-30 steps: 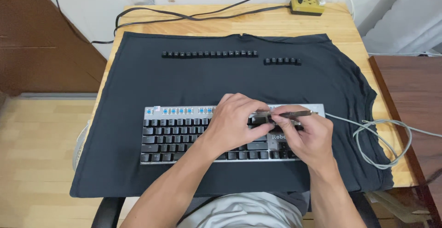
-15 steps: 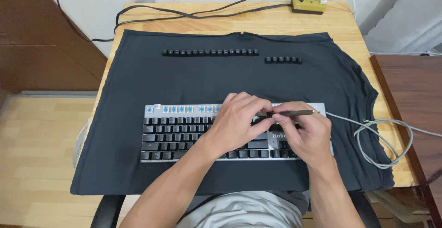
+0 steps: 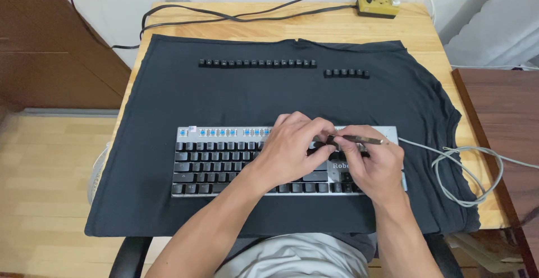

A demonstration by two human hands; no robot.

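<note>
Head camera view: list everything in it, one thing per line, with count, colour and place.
Keyboard: one, black keys on a silver frame, near edge of the cloth; top row bare, blue switches showing.
Loose keycaps: one long row, black, far side of the cloth.
Short keycap row: one, black, right of the long row.
Cloth: one, black, spread over the table.
Table: one, light wood.
Keyboard cable: one, grey, looped at the right.
Power strip: one, yellow, far right corner.
Tool: one, thin, metal.
Left hand: on the keys.
Right hand: holds the tool.
</note>
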